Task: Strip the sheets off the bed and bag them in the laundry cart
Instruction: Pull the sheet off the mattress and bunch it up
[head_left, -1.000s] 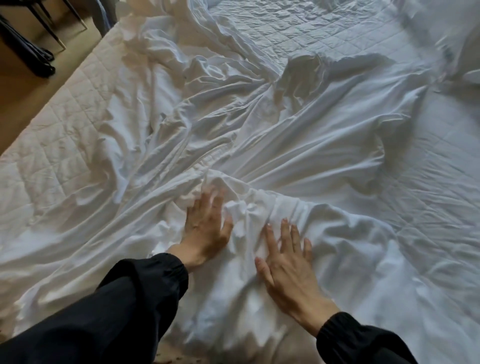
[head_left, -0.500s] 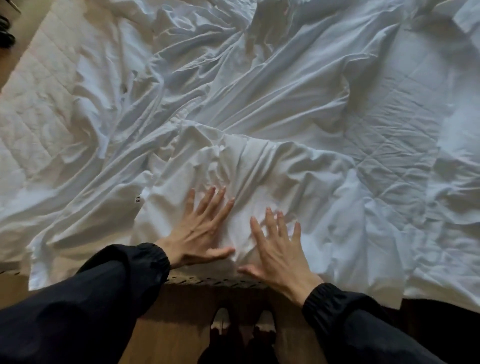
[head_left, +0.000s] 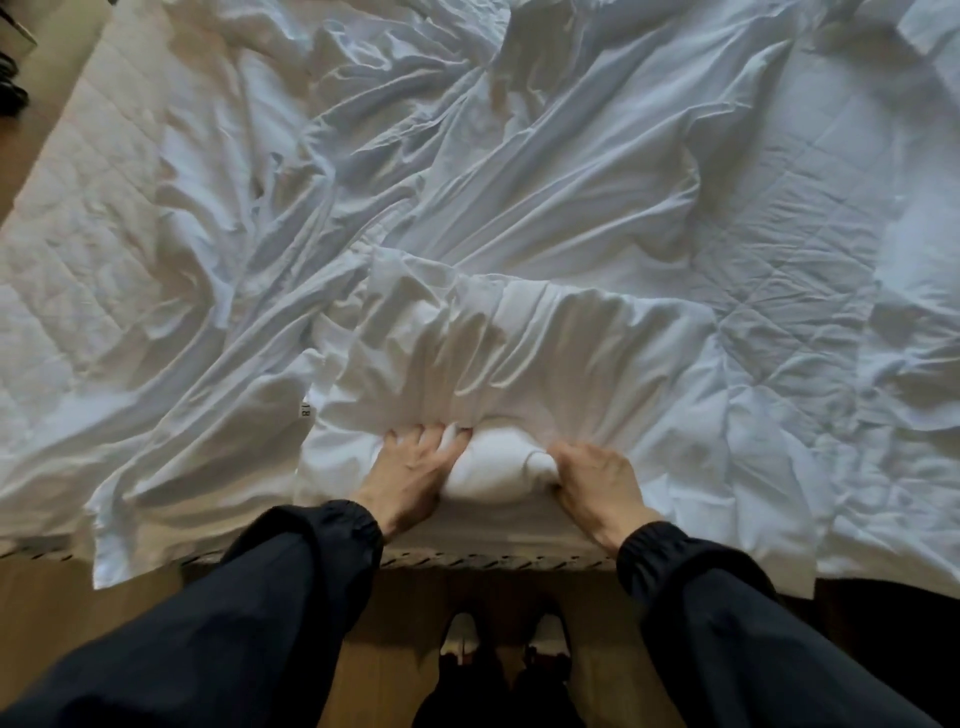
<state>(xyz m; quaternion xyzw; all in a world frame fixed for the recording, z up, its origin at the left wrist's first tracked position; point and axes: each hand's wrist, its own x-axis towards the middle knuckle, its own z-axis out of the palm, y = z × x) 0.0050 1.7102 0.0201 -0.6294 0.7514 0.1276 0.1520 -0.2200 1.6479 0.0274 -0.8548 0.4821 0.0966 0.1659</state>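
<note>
A crumpled white sheet (head_left: 519, 171) lies loose across the bed, its near part bunched into a roll at the foot edge. My left hand (head_left: 410, 467) grips the left end of that roll, fingers curled into the cloth. On the roll's right end, my right hand (head_left: 592, 475) grips the fabric the same way. The quilted mattress pad (head_left: 83, 218) shows bare on the left and on the right side. A small tag (head_left: 305, 410) sticks out of the sheet left of my hands. No laundry cart is in view.
I stand at the foot of the bed on a wooden floor (head_left: 389, 649), my shoes (head_left: 506, 644) just under the mattress edge. More floor and dark furniture legs (head_left: 10, 78) show at the far left.
Both hands went from lying flat on the sheet to gripping it, and have dragged it toward the foot edge into a bunched roll. My view has tilted down and back.
</note>
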